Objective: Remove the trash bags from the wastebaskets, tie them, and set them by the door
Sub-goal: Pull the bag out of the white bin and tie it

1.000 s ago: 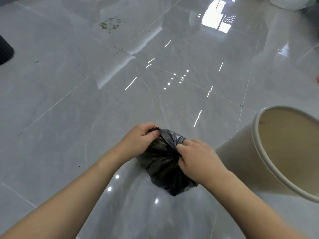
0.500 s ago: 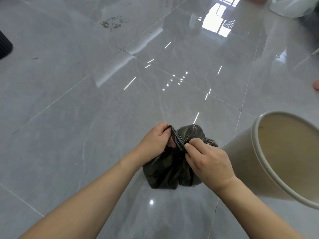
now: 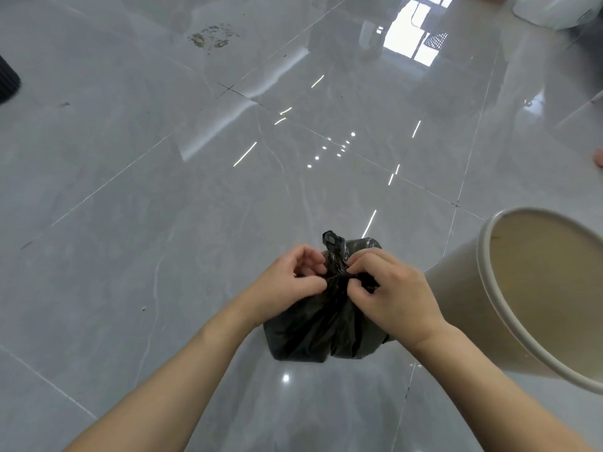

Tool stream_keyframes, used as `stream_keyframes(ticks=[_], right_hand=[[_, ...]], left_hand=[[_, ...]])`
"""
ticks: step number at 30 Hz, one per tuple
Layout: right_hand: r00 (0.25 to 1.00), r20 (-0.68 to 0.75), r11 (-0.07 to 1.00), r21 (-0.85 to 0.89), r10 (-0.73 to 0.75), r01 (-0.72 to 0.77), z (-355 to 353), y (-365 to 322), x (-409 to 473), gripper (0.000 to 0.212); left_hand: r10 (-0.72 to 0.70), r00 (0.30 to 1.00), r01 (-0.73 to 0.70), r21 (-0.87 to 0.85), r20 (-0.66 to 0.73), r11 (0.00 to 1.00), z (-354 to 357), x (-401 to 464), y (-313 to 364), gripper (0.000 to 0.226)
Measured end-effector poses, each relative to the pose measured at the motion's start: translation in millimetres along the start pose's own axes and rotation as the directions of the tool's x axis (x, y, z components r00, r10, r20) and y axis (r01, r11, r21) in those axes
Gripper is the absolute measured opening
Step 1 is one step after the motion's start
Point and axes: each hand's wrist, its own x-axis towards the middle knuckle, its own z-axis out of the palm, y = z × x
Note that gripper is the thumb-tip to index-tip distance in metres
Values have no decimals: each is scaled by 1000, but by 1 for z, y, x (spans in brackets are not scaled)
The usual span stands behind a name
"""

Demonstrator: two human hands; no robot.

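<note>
A small black trash bag [image 3: 313, 331] sits on the glossy grey floor in the lower middle of the head view. Its gathered neck is twisted into a narrow tail [image 3: 333, 246] that sticks up between my hands. My left hand [image 3: 287, 282] pinches the neck from the left, and my right hand [image 3: 391, 291] pinches it from the right; both grip the plastic at the same spot. A beige round wastebasket [image 3: 489, 321] stands just right of the bag, and no liner shows inside it.
A patch of scattered crumbs [image 3: 212, 35] lies on the floor at the back. A dark ribbed object [image 3: 8, 81] shows at the left edge. A white bag [image 3: 554, 11] sits at the top right corner. Someone's toe [image 3: 598, 158] peeks in at the right edge.
My hands have gathered the bag's loose top into a tight twisted neck, and its tail now stands up between them. The bag has settled upright on the floor.
</note>
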Motion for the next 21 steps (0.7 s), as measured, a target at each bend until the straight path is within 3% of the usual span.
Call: stream_keyframes(ticks=[3,7,11,13,15,19,21], right_hand=[[948,192,936,199,253,-290,-2,-1,7,7],[750,498,709,324,435,-626,-5,-5,17,20],[533,743,509,300,405,-806,-13,-9,24,14],[478,798,410,323,366,-853,-15,-8,27,20],[481,798,398,334,363,-855,-16,-7,28,20],[593,730,626,295,339,-721,-8,-10,21,41],[653,701,689,323,286,-649,-4,-9,15,48]], left_hand=[[67,998,-59,271,-18,961,0,-10,-15,33],[241,959,-137,505,-148,853,0,-5,-22,6],[345,924,-145,681,-166,717,0,-1,-18,14],[378,910,-158,699,-171,697,-1,1,-15,13],[395,901,-168,691,-182,703,-2,3,-15,8],[389,900,-166,668,-199,726,-7,7,-15,3],[370,905,-147,660,-212,736,-11,9,-15,6]])
